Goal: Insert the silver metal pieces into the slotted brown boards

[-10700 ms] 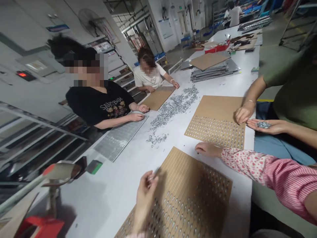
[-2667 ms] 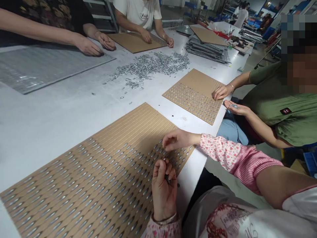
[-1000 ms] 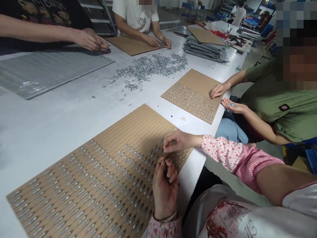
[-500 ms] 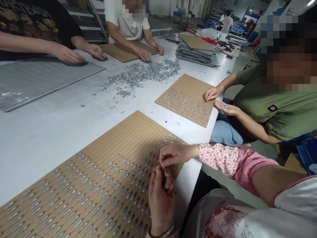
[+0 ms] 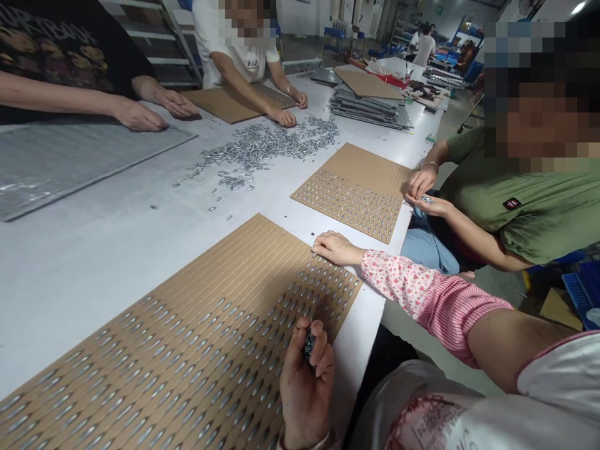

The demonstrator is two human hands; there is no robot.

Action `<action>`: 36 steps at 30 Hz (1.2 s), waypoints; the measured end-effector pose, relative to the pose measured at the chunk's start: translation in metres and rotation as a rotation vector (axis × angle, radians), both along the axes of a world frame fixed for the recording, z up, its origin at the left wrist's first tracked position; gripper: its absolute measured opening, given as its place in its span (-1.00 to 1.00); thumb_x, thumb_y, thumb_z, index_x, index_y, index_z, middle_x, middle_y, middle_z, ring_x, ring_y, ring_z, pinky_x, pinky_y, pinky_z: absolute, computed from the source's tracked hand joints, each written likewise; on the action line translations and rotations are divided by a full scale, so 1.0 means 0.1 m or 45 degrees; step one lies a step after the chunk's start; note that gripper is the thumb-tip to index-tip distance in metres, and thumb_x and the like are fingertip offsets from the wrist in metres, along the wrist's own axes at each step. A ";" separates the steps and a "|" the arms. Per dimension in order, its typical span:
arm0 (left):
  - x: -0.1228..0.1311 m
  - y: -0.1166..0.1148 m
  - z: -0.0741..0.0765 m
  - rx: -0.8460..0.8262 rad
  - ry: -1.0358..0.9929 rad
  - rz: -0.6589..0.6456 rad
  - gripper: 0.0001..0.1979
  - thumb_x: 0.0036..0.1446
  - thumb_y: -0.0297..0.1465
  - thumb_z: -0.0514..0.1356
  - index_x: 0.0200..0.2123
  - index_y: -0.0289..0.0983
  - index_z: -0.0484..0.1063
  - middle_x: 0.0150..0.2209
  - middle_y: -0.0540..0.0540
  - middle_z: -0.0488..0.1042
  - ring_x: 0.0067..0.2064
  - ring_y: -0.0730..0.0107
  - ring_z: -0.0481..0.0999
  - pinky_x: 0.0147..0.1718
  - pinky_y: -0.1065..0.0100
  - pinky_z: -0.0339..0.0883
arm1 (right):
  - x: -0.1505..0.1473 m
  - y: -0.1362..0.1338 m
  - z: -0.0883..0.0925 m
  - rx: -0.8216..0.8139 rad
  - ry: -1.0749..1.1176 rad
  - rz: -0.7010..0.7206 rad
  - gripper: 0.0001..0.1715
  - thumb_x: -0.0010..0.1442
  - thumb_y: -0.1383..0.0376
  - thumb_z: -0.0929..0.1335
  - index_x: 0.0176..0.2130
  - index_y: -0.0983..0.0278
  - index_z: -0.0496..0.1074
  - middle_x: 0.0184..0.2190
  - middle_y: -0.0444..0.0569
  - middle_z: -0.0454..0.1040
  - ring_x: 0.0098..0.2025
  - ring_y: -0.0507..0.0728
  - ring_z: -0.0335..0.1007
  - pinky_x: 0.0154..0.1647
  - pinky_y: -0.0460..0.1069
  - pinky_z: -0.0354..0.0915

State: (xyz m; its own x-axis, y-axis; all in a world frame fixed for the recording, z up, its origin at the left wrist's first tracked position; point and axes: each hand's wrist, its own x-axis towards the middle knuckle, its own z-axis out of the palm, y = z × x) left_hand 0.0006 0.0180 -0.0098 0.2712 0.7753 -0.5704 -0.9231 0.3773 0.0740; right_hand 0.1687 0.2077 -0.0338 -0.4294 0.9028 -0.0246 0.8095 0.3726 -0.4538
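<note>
A large brown cardboard board (image 5: 225,294) with rows of slots, many holding small silver metal pieces, lies in front of me. My left hand (image 5: 305,386) is curled at the board's near right edge, cupping a few small metal pieces (image 5: 309,342). My right hand (image 5: 335,248), in a pink floral sleeve, rests at the board's far right corner. Its fingers are pressed together with their tips down on the slots, and what they hold is hidden.
A heap of loose silver pieces (image 5: 267,142) lies mid-table. A person in green (image 5: 525,200) works over a smaller slotted board (image 5: 360,187) on the right. Two other people work across the table at a silver sheet (image 5: 70,156) and a brown board (image 5: 225,103). Stacked sheets (image 5: 370,103) sit beyond.
My right hand left my left hand's fingertips and went forward to the board's far right corner. My left hand stayed near the board's edge. The view tilted slightly.
</note>
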 end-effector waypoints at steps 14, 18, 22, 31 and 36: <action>-0.08 -0.01 -0.14 0.101 -0.222 0.211 -0.47 0.38 -0.50 -0.25 -0.05 -0.33 0.54 -0.04 -0.22 0.56 0.01 0.37 0.53 0.00 0.40 0.41 | 0.03 0.02 -0.10 0.115 0.055 0.056 -0.74 0.24 0.15 0.36 -0.35 0.31 0.36 -0.39 -0.09 0.37 -0.32 0.05 0.19 -0.14 -0.04 0.07; -0.07 0.01 -0.11 -0.006 -0.169 0.248 -0.44 0.37 -0.52 -0.25 -0.23 -0.37 0.59 -0.13 -0.22 0.60 -0.07 0.37 0.57 -0.08 0.42 0.45 | -0.01 -0.05 0.00 0.102 0.159 0.013 -0.78 0.19 0.22 0.41 -0.36 0.32 0.38 -0.41 -0.10 0.38 -0.31 0.05 0.22 -0.12 -0.03 0.09; -0.04 0.03 -0.02 -0.014 -0.065 0.317 -0.52 0.35 -0.52 -0.17 -0.18 -0.31 0.57 -0.07 -0.18 0.58 0.01 0.32 0.53 0.00 0.28 0.43 | -0.16 -0.36 0.30 0.046 0.485 0.229 -0.78 0.25 0.22 0.35 -0.35 0.33 0.41 -0.39 -0.08 0.41 -0.30 0.04 0.27 -0.17 -0.04 0.17; -0.07 0.03 -0.01 0.129 -0.113 0.345 -0.62 0.35 -0.40 -0.09 -0.11 -0.29 0.54 -0.16 -0.15 0.60 -0.05 0.37 0.55 -0.05 0.35 0.43 | -0.53 -0.76 0.59 0.104 0.154 0.986 -0.75 0.23 0.14 0.37 -0.24 0.28 0.53 -0.24 0.01 0.47 -0.13 0.13 0.24 -0.01 0.04 0.15; -0.01 0.06 0.06 -0.033 -0.017 0.395 -0.60 0.35 -0.46 -0.11 -0.21 -0.31 0.55 -0.19 -0.10 0.61 -0.19 0.43 0.59 -0.17 0.40 0.47 | -0.51 -0.73 0.48 0.087 0.309 0.984 -0.79 0.27 0.21 0.34 -0.30 0.28 0.50 -0.29 -0.01 0.51 -0.17 0.10 0.26 0.00 0.02 0.17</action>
